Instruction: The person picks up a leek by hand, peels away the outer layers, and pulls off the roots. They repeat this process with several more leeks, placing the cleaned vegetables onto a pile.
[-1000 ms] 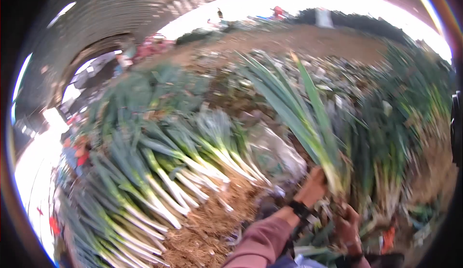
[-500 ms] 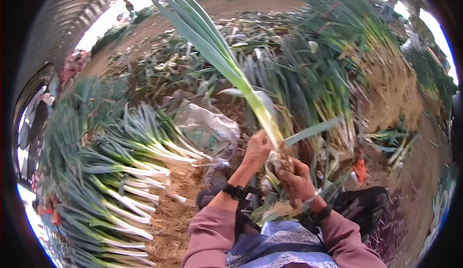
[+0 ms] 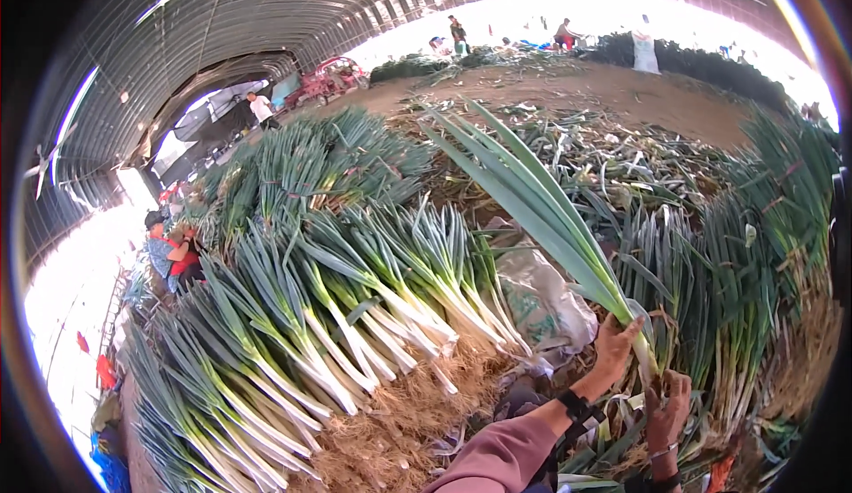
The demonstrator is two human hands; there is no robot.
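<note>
A long green onion (image 3: 568, 231) slants up and to the left from my hands, its green leaves fanning out at the top. My left hand (image 3: 612, 351) is closed round its pale stalk, the thumb lying across it. Lower down, my right hand (image 3: 667, 409) is wrapped round the root end, which its fingers partly hide. A bent leaf (image 3: 641, 318) hangs loose beside the stalk at my left hand. To the left lies a row of green onions (image 3: 355, 342) with white stalks and brown roots (image 3: 390, 435) toward me.
A crumpled whitish sack (image 3: 546, 302) lies between the row and my hands. Upright bunches of unpeeled green onions (image 3: 710, 289) stand at the right. Stripped leaves (image 3: 603, 156) litter the ground beyond. A person in a red apron (image 3: 177, 258) is at the far left.
The view has swung left, so my hands appear farther right. My left hand, earlier pinched beside the stalk, now closes round it. The loose leaf no longer sticks out to the right.
</note>
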